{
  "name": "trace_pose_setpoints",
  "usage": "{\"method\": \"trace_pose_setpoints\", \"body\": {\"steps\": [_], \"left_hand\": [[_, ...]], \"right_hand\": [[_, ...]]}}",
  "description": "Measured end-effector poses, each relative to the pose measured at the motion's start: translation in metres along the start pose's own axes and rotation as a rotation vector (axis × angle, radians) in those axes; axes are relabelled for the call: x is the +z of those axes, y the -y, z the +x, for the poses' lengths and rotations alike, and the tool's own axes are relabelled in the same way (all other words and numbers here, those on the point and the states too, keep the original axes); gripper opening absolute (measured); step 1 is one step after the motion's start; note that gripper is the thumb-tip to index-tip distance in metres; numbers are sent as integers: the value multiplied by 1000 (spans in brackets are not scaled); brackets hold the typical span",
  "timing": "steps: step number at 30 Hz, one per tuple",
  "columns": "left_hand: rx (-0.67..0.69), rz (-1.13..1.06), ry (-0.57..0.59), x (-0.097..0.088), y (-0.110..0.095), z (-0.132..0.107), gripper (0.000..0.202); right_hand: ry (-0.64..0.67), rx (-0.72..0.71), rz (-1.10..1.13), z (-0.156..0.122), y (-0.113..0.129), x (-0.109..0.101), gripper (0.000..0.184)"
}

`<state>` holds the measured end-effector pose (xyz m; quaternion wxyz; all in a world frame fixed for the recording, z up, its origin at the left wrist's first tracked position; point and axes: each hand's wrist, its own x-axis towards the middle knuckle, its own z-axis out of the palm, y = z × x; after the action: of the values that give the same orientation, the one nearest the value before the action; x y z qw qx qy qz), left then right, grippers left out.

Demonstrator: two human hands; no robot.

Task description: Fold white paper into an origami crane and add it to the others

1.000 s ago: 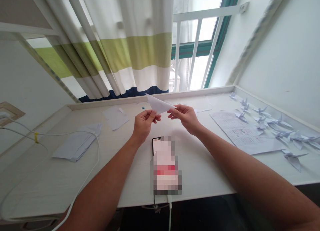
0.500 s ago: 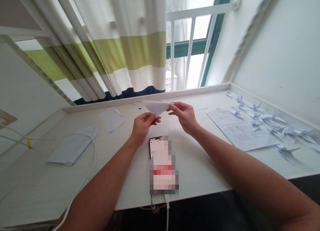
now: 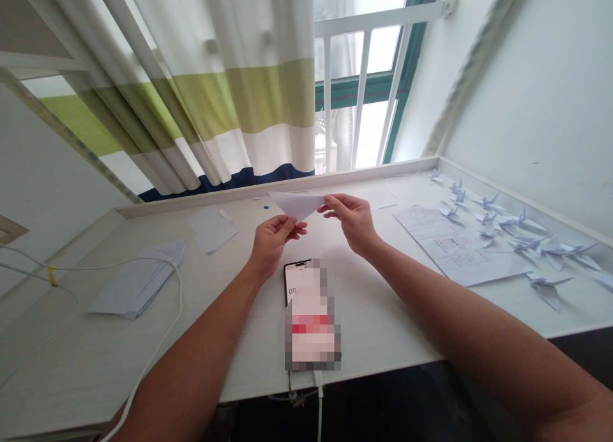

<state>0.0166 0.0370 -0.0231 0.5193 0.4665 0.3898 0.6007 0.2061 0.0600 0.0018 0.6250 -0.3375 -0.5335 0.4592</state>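
A white sheet of paper folded into a triangle (image 3: 297, 204) is held up above the desk, its long edge toward the window. My left hand (image 3: 271, 241) pinches its lower corner between thumb and fingers. At the right-hand corner, my right hand (image 3: 352, 218) grips the paper the same way. Below the hands, a phone (image 3: 297, 277) with a mostly blurred-out screen lies on the desk, a white cable at its near end.
Several folded paper cranes (image 3: 522, 221) stand on the right beside a printed sheet (image 3: 445, 247). On the left lie a paper stack (image 3: 136, 282) and loose sheets (image 3: 211, 230). A white cable (image 3: 180, 289) crosses the left side. A raised rim (image 3: 230, 195) borders the desk's back.
The whole view has shifted slightly. Both hands keep nearly the same pinch on the folded paper, which has barely moved.
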Motion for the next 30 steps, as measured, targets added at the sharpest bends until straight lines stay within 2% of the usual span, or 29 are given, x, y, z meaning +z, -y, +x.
{"method": "trace_pose_setpoints", "body": {"steps": [10, 23, 30], "left_hand": [[10, 5, -7, 1, -5, -1, 32], [37, 79, 48, 1, -9, -5, 37], [58, 127, 98, -1, -6, -4, 38]], "right_hand": [[1, -4, 8, 2, -2, -2, 20], [6, 68, 21, 0, -6, 0, 27], [119, 150, 131, 3, -9, -2, 32]]}}
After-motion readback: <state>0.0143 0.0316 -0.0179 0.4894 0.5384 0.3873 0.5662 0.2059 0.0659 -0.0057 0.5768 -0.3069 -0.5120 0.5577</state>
